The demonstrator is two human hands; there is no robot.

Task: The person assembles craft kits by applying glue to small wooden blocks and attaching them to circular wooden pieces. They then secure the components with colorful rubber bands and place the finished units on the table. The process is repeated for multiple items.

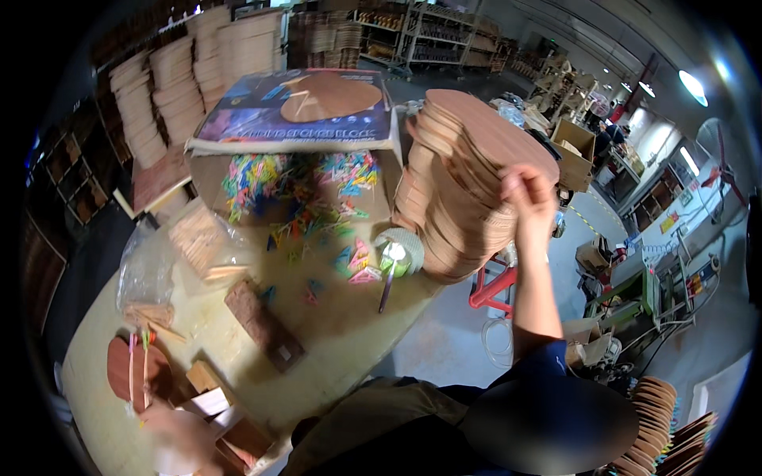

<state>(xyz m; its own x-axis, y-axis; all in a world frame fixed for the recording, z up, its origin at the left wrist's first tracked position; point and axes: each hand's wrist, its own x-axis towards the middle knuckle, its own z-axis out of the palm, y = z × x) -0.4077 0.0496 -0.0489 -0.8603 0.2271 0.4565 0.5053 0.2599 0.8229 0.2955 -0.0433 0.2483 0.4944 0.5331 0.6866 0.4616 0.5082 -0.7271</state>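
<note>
A tall stack of thin brown wooden boards with rounded ends (460, 190) stands at the right end of the table. My right hand (528, 194) is over the right edge of its top board. The fingers are curled closed, and what they hold, if anything, I cannot make out. At the lower left, my left hand (176, 440) is smeared by motion, so its fingers do not show. Close by it lies a rounded brown board (136, 369) with pale strips and small coloured clips on it. Wooden blocks (205, 379) sit beside that hand.
An open carton (294, 143) has many coloured plastic clips (298, 190) spilling from it. A roll of tape (399, 252) with a pen (386, 293) is near the stack. A brown block (264, 324) and plastic bags of wood sticks (198, 242) lie leftward. A red stool (492, 289) stands below.
</note>
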